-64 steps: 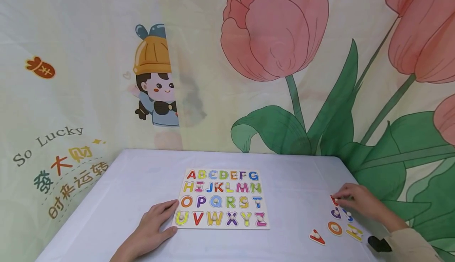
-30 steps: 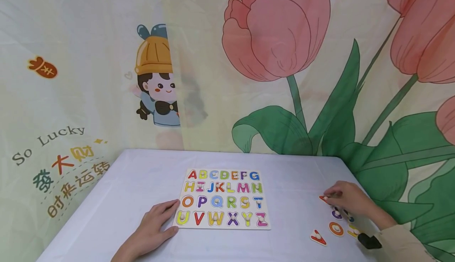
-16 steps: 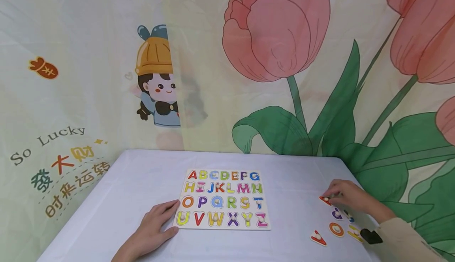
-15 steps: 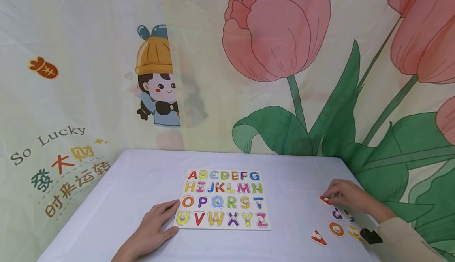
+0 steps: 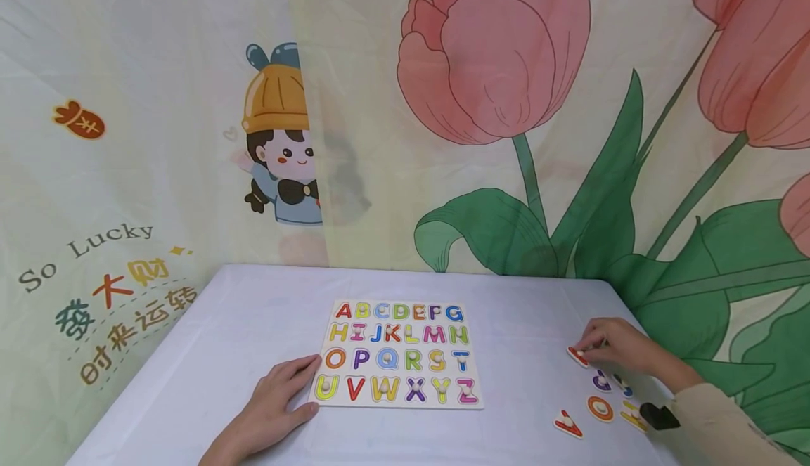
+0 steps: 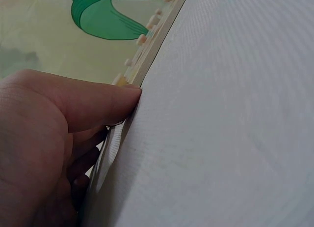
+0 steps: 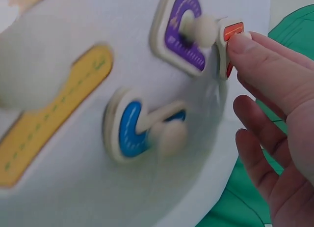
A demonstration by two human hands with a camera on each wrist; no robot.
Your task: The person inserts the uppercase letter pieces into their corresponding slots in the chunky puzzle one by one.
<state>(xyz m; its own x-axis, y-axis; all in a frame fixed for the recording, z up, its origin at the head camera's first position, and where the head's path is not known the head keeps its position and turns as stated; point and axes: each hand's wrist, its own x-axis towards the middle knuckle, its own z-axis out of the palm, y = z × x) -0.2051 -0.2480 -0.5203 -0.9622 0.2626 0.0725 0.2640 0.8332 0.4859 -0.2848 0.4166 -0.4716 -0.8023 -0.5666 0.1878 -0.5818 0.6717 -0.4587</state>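
My left hand (image 5: 278, 396) rests at the left edge of a white alphabet puzzle board (image 5: 395, 408), fingers extended and thumb near its lower corner. In the left wrist view the thumb (image 6: 103, 104) presses along the board's side. My right hand (image 5: 616, 346) pinches a small red letter piece (image 5: 577, 357) between thumb and fingertips, low over the table's right side. In the right wrist view the other fingers of that hand hang loosely curled beneath. Just nearer than it lie a purple letter piece (image 7: 171, 40) and a blue J piece (image 7: 130, 133), both with round knobs.
Closer to the front right are an orange O piece (image 5: 590, 408), a yellow H piece (image 5: 633, 417) and another red letter piece (image 5: 568, 424). A black object (image 5: 659, 416) sits by the right sleeve (image 5: 715, 417). Behind the white-covered table (image 5: 266, 304) hangs a printed curtain (image 5: 367, 100).
My right hand has shifted left with the red letter piece, away from above the purple piece; over the last half second it barely moves. The left hand stays at the board.
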